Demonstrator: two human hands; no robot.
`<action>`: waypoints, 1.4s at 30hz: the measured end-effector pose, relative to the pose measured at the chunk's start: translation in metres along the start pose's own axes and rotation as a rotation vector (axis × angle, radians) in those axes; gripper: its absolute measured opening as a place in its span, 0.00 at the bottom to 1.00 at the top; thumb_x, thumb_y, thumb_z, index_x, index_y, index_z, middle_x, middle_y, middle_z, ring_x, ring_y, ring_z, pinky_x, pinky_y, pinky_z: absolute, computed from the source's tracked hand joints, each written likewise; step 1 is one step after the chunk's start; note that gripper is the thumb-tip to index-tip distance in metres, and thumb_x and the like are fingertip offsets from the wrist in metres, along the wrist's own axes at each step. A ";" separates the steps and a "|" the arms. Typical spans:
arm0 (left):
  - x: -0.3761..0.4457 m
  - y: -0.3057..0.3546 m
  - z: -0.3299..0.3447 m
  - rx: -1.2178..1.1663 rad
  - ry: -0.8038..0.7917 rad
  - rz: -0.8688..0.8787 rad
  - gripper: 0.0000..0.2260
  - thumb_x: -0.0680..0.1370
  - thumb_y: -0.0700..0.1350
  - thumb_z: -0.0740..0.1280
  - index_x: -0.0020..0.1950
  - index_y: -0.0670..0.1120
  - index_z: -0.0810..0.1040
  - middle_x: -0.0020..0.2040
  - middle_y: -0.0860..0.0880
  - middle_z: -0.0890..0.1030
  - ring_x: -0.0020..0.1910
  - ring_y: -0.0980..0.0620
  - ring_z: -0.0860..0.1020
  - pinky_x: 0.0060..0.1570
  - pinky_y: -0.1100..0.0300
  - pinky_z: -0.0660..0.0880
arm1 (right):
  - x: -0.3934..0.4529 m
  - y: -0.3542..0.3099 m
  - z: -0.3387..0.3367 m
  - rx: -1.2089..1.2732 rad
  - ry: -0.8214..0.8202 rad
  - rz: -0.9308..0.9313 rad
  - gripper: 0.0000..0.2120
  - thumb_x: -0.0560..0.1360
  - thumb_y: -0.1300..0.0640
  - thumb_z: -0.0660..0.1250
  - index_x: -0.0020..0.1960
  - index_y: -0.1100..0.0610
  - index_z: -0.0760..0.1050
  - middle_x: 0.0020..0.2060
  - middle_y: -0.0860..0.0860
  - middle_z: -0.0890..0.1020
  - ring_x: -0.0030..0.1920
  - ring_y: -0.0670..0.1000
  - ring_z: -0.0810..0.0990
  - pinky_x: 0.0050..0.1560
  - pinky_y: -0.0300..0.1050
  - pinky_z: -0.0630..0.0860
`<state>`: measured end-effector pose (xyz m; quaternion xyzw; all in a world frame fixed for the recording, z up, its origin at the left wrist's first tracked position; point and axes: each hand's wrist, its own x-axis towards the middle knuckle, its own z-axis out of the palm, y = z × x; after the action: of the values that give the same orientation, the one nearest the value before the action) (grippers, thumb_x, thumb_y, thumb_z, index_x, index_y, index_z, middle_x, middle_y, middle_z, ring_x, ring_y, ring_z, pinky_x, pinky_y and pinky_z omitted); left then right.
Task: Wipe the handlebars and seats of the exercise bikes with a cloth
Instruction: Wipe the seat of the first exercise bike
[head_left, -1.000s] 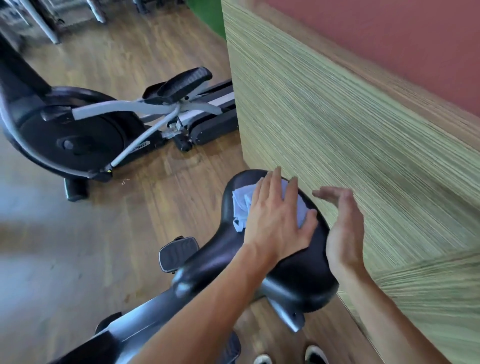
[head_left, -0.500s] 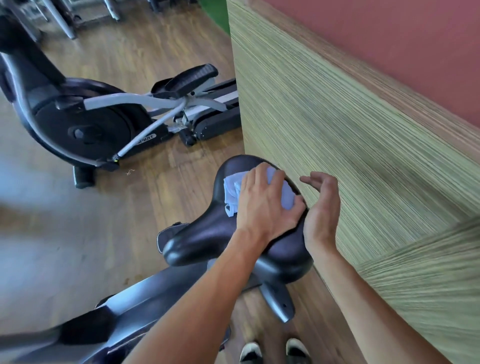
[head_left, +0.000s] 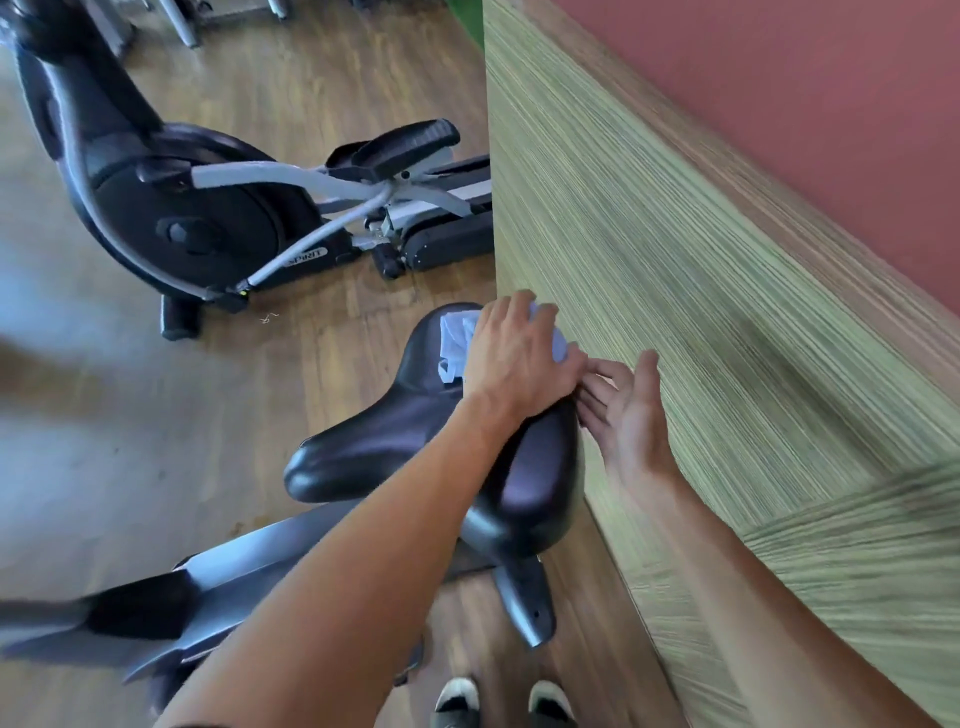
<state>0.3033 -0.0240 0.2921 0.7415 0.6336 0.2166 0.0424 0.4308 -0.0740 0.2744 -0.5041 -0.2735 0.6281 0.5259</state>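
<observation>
One seat (head_left: 415, 447) is under your cloth (head_left: 454, 338) right now, and as far as this view shows, that is the only part of the job in hand. Your left hand (head_left: 519, 358) lies over the pale cloth with fingers spread and slightly bent, pressing it onto the wide rear end of the black seat, toward 12 o'clock from the seat's narrow nose. Your right hand (head_left: 628, 410) is relaxed, palm turned up, holding nothing, with its fingertips just beside your left hand at about 3 o'clock, between the seat and the striped wall panel (head_left: 701, 312).

I judge the wipe only partly done: the nose and the near flank of the seat, at 7 to 8 o'clock from your left hand, lie outside the cloth and could not be called clean from this view. No handlebars show at all, so count them as still to do. Another machine (head_left: 197, 218) stands on the wooden floor (head_left: 130, 441) at 10 o'clock.
</observation>
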 end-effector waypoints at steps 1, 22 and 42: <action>0.005 0.001 0.003 0.015 -0.005 -0.012 0.23 0.73 0.55 0.64 0.57 0.40 0.83 0.56 0.40 0.80 0.55 0.38 0.78 0.63 0.47 0.70 | 0.000 0.000 -0.004 -0.027 -0.005 0.008 0.35 0.84 0.34 0.42 0.65 0.59 0.75 0.62 0.58 0.82 0.65 0.53 0.80 0.71 0.48 0.72; -0.127 -0.049 -0.033 -0.092 0.182 0.228 0.20 0.74 0.50 0.70 0.63 0.44 0.83 0.64 0.42 0.79 0.61 0.41 0.79 0.62 0.50 0.74 | -0.048 0.020 -0.001 -0.101 -0.039 -0.066 0.28 0.85 0.40 0.45 0.65 0.55 0.75 0.68 0.52 0.78 0.67 0.38 0.76 0.75 0.40 0.65; -0.137 0.003 -0.017 -0.099 0.286 -0.023 0.16 0.71 0.54 0.70 0.48 0.42 0.82 0.50 0.47 0.82 0.48 0.43 0.78 0.52 0.52 0.74 | -0.078 0.026 0.000 -0.293 -0.036 -0.048 0.32 0.77 0.31 0.51 0.71 0.47 0.74 0.72 0.42 0.73 0.74 0.39 0.68 0.80 0.50 0.58</action>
<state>0.2856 -0.1598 0.2718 0.6928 0.6302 0.3504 -0.0095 0.4158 -0.1545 0.2784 -0.5574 -0.3838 0.5778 0.4563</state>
